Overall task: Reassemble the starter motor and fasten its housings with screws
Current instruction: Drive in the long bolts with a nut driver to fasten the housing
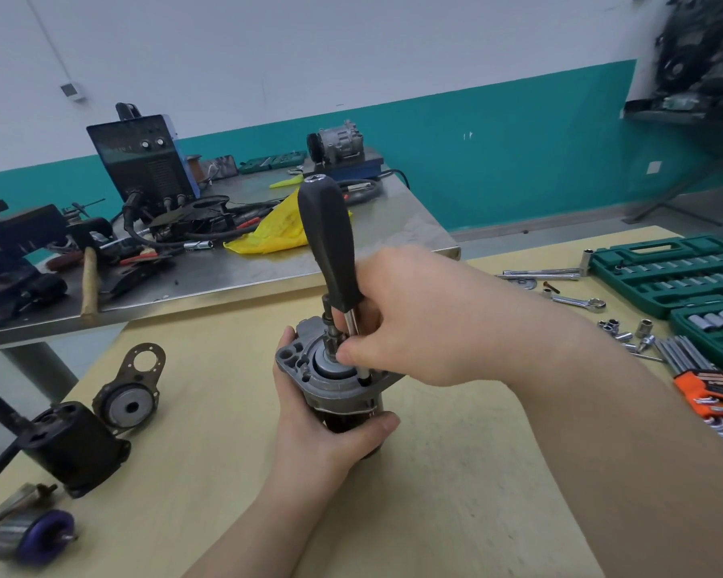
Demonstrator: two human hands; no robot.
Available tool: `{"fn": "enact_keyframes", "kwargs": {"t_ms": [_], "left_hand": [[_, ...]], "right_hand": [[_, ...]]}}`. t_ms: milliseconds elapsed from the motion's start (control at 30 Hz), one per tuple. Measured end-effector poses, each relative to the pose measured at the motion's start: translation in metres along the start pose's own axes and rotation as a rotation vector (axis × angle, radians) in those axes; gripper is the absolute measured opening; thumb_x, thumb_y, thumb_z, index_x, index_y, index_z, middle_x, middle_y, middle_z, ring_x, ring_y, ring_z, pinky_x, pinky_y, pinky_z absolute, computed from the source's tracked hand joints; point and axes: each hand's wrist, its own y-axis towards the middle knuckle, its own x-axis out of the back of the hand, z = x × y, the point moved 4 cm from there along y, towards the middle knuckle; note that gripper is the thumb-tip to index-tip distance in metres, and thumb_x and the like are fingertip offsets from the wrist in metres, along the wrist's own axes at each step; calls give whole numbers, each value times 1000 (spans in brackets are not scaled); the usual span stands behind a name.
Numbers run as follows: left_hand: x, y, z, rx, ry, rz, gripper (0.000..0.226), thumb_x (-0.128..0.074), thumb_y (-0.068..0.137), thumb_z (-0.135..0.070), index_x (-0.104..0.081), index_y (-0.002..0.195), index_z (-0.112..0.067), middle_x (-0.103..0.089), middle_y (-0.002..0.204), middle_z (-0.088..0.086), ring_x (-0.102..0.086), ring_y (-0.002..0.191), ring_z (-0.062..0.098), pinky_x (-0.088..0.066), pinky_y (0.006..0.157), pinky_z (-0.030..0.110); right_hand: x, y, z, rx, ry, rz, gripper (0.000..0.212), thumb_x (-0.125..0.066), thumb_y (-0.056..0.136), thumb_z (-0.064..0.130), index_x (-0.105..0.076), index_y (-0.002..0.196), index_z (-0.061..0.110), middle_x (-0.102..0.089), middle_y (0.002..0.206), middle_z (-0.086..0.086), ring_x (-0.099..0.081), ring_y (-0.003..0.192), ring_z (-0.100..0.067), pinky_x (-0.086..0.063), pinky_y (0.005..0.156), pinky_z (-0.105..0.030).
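No words I can read here.
My left hand (309, 431) hugs the gray starter motor (330, 381); my right hand (410, 319) pinches the black-handled screwdriver (330, 239) standing on top.

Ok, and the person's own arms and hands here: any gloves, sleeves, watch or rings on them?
Nothing is worn that shows. The left hand and right hand are bare, with no gloves and no rings visible on the fingers. Both forearms are bare to the frame edge: no sleeves, watch or wristband.
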Motion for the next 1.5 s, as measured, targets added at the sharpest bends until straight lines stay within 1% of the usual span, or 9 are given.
{"fn": "enact_keyframes", "kwargs": {"t_ms": [233,600,667,767,867,967,1100,1267,1500], "left_hand": [[3,1,3,13,23,-58,123,-93,59,-29,-20,157,-50,-62,132,-30,-64,118,-4,-52,80,6],[2,3,-3,11,68,22,119,-89,62,-25,-17,157,-40,-61,135,-28,-60,125,-5,-45,93,3],[3,5,-4,17,69,70,120,-86,63,-25,-15,159,-34,-62,134,-27,-59,126,-4,-44,96,3],[6,8,-2,38,80,159,119,-84,63,-29,-22,160,-1,-63,138,-17,-57,132,3,-46,103,13],[11,11,6,68,83,230,114,-84,60,-31,-32,153,10,-64,142,-3,-57,135,13,-46,114,31],[13,12,9,123,57,250,109,-86,62,-26,-35,153,7,-61,146,7,-56,138,21,-46,114,38],[15,10,6,148,-14,340,73,-82,70,-20,-60,139,-14,-65,139,12,-58,133,33,-48,112,45],[19,9,5,192,-155,399,70,-78,72,-13,-60,140,-9,-63,141,19,-56,135,39,-48,111,44],[12,-3,4,194,-2,378,53,-91,70,-21,-71,119,-25,-73,113,17,-73,105,18,-61,86,29]], "right_hand": [[0,2,-2,-3,113,-43,34,-76,95,30,-47,79,37,-58,70,13,-58,62,1,-41,51,-12],[23,7,-34,-153,479,-371,25,-58,87,1,-61,89,27,-71,78,-1,-72,72,-24,-65,69,-53],[17,10,-37,-146,505,-322,30,-54,90,-4,-65,89,24,-71,80,-5,-68,67,-23,-66,65,-48],[1,16,-34,-67,491,-210,29,-61,96,0,-73,96,26,-67,80,8,-56,59,-4,-50,55,-18],[-14,18,-29,-14,563,-72,36,-65,94,0,-78,103,31,-65,68,22,-53,51,0,-46,51,-13],[-19,19,-30,39,551,11,38,-67,92,0,-79,112,29,-80,99,14,-75,87,-8,-62,81,-28],[-25,14,-29,140,625,159,29,-67,98,-1,-73,119,17,-79,108,5,-62,63,-17,-52,61,-23],[-28,17,-28,167,599,78,22,-68,101,2,-73,112,20,-80,98,5,-65,58,-15,-57,62,-25],[-33,22,-20,154,533,-74,10,-76,97,8,-74,102,17,-79,89,-3,-67,55,-15,-62,60,-33]]}}
